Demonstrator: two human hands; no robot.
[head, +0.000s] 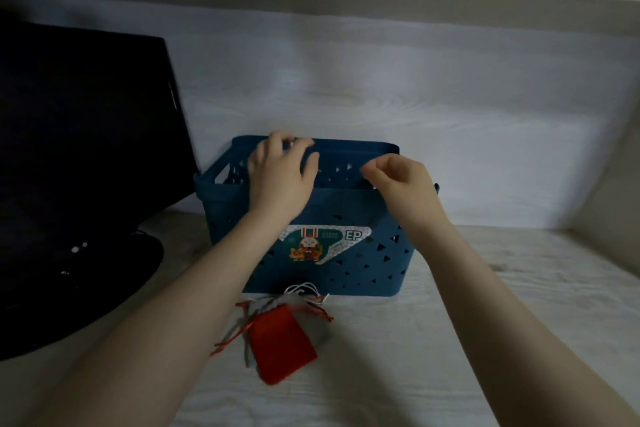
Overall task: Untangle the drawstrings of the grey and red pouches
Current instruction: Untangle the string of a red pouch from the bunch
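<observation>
Blue plastic fills the middle of the frame: a perforated basket (pixel 346 263) with a cartoon sticker (pixel 323 243) on its near wall, and both of my hands are up at its rim rather than down on the pouches. My left hand (pixel 280 177) has its fingers hooked over the far edge, gripping it, I judge to steady or shift the basket out of the way. My right hand (pixel 401 180) hovers over the near edge with fingers loosely curled and thumb close to fingertip, holding nothing I can see. The red pouch (pixel 282 343) lies on the pale wood-grain tabletop (pixel 485 288) at lower centre, between my forearms, just in front of the basket. The grey pouch (pixel 277 303) peeks out from beneath it, and red, grey and white drawstrings (pixel 304 291) bunch together against the basket's foot. That closeness is the obstacle. A dark monitor (pixel 83 149) and its stand crowd the left of the frame.
</observation>
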